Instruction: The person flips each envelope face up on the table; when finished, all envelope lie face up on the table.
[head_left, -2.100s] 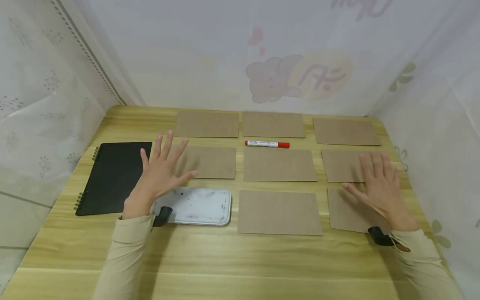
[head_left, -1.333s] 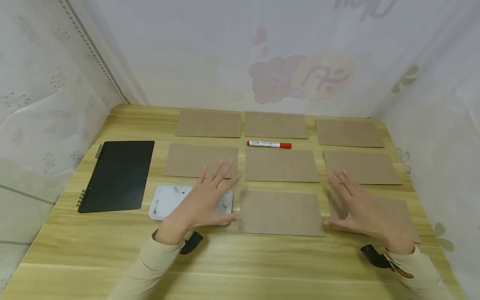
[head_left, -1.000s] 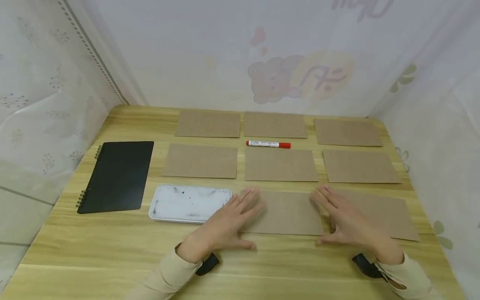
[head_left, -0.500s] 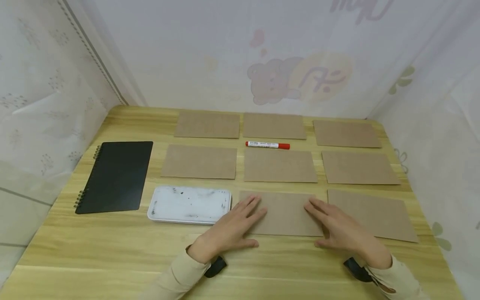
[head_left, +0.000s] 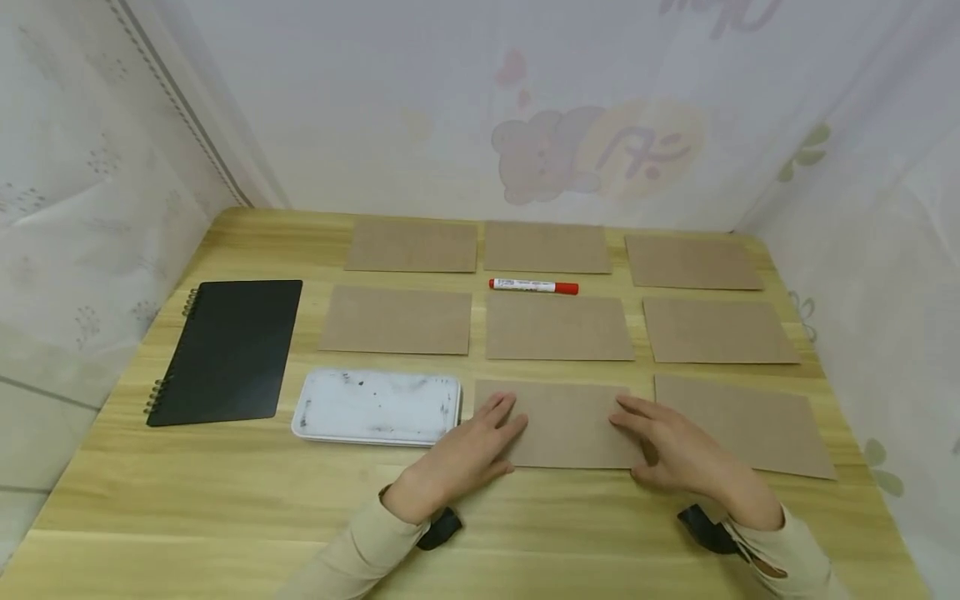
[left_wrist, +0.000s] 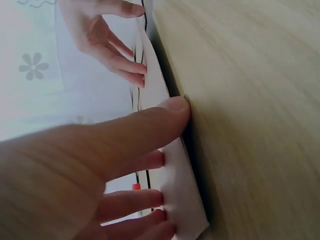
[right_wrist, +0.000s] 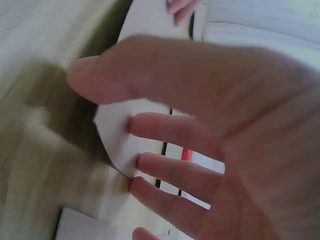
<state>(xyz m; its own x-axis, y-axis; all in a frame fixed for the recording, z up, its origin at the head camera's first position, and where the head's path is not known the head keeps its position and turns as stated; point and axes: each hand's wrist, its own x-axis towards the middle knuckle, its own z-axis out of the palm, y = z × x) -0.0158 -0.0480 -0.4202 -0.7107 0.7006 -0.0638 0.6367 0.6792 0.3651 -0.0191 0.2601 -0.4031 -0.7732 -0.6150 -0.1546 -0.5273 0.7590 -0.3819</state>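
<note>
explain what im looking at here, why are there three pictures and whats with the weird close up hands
There is no machine here: a person is working at a wooden table with two bare hands and wears three small cameras. The wide picture comes from a camera on the head, looking forward and down. The two close-ups come from cameras strapped to each wrist, so each shows its own hand from very near, which is why they look odd and blurry.

On the table lie eight brown cards in rows, a red marker, a black spiral notebook and a smudged white tray.

The left hand and the right hand rest on the two ends of the near middle card. The fingers lie on top of it and each thumb sits at its near edge. It looks like a light grip, though whether the card has left the table is hard to tell.
</note>
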